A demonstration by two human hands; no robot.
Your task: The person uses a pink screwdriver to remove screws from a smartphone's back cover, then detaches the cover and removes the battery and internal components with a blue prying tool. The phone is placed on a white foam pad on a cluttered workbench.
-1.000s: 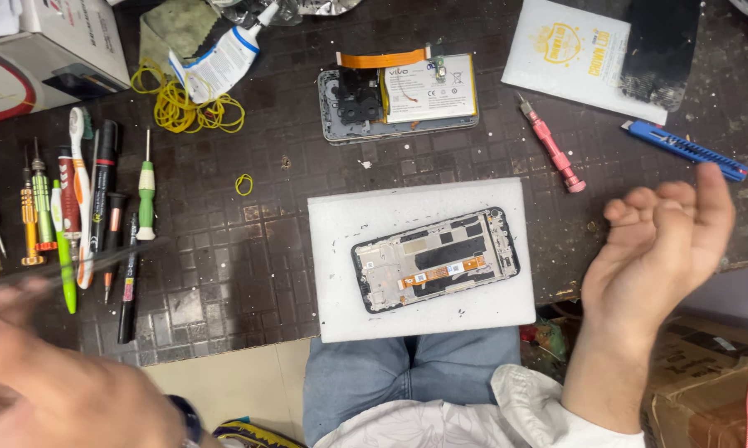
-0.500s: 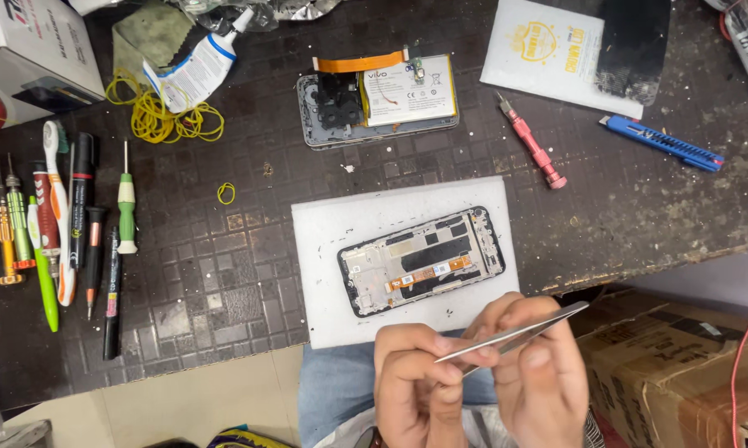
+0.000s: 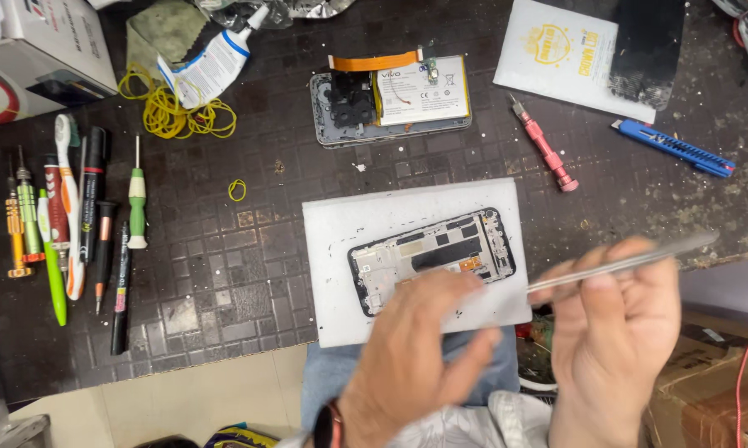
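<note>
Between the fingers [image 3: 594, 286] of the right hand [image 3: 614, 348], metal tweezers [image 3: 631, 261] are pinched, just right of the white pad [image 3: 332, 249]. Left hand [image 3: 415, 348], fingers loosely spread, covers the pad's near edge, touching the opened phone frame [image 3: 432, 253]. Beyond the pad lies a battery-bearing back cover [image 3: 390, 99] on the worktop [image 3: 224, 249].

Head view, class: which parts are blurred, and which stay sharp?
Head view: the left hand and right hand are motion-smeared, as are the metal tweezers the right hand holds; the opened phone frame and the screwdrivers are crisp under even light.
</note>
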